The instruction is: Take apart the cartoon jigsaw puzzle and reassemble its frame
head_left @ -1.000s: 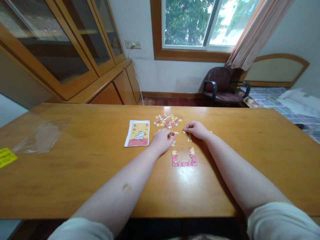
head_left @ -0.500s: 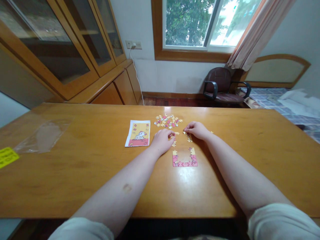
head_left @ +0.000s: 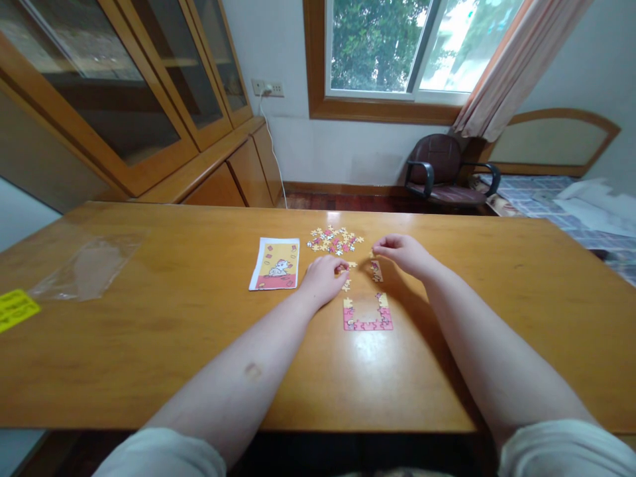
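Note:
My right hand is raised a little over the table, thumb and fingertips pinched on a small yellow puzzle piece. Below it lies a short joined strip of puzzle pieces. My left hand rests on the table with curled fingers beside yellow edge pieces; its fingertips hide what they touch or hold. Nearer to me is a joined U-shaped puzzle border, pink below with yellow upper ends. Behind my hands spreads a pile of loose puzzle pieces.
A picture sheet with a white cartoon animal lies left of my left hand. Farther left are a clear plastic bag and a yellow label on the wooden table. An office chair stands beyond the far edge.
My right hand has lifted and shifted slightly right, away from the gap between the upper pieces, with the yellow puzzle piece still pinched. The left hand has stayed in place.

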Tool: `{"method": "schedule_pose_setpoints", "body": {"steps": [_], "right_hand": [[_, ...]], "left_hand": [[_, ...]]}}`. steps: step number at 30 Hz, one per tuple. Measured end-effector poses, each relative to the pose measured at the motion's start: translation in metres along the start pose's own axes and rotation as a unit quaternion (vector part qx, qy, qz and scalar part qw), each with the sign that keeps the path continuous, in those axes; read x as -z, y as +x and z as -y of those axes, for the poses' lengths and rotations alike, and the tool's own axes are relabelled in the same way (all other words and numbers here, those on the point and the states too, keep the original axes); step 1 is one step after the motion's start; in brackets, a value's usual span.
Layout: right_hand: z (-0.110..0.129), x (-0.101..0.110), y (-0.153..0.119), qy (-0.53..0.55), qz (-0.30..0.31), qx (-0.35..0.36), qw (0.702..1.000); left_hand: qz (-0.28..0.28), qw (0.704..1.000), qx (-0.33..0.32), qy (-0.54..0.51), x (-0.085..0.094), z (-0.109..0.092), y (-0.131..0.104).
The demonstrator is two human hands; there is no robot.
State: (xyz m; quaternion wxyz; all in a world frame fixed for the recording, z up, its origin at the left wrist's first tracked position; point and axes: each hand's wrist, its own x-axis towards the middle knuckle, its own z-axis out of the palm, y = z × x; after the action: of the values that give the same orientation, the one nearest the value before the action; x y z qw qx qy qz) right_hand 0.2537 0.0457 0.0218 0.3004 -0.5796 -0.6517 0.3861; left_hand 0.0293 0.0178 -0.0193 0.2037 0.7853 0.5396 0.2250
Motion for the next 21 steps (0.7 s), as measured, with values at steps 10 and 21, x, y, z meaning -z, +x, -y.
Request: {"method": "schedule_pose_setpoints", "body": {"steps": [10, 21], "right_hand": [[0.009, 0.016, -0.057, -0.014, -0.041, -0.045, 0.998], [-0.030, -0.006, -0.054, 0.220, -0.077, -0.116, 0.965]], "left_hand": [[-0.003, 1.000, -0.010, 0.004, 0.000, 0.001, 0.001], [-0.002, 1.000, -0.006, 0.003, -0.001, 0.001, 0.001]]}}
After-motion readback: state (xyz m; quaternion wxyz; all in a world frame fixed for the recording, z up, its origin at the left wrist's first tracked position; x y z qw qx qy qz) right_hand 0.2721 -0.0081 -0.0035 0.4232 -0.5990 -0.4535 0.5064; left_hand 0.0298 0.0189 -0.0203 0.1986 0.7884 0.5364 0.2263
